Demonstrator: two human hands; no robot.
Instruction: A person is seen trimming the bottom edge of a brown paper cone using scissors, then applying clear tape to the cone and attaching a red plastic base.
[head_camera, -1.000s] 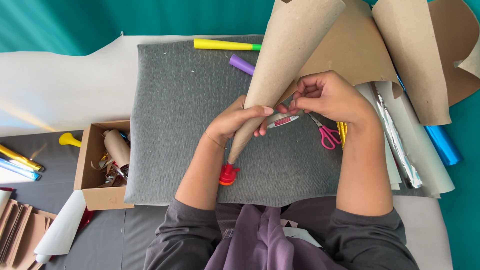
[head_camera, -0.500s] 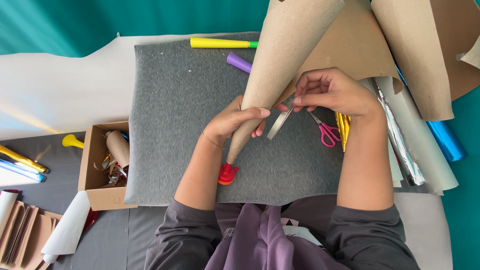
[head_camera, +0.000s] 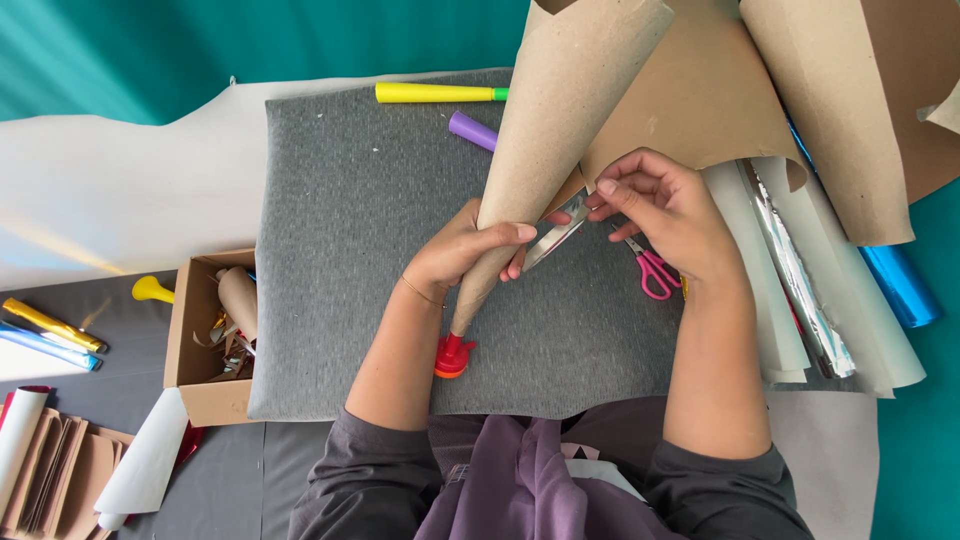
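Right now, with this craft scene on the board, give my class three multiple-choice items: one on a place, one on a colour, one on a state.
1. Where do the pink-handled scissors lie?
A. in the cardboard box
B. on the grey mat beside the right hand
C. on the teal surface

2. What colour is the piece at the cone's tip?
A. red
B. green
C. white

3. How is the brown paper cone held?
A. lying flat, untouched
B. by the left hand, tip down
C. crushed under both hands

Key: 1 B, they rest on the grey mat by the right hand; 2 A, the tip piece is red; 3 B, the left hand wraps it.
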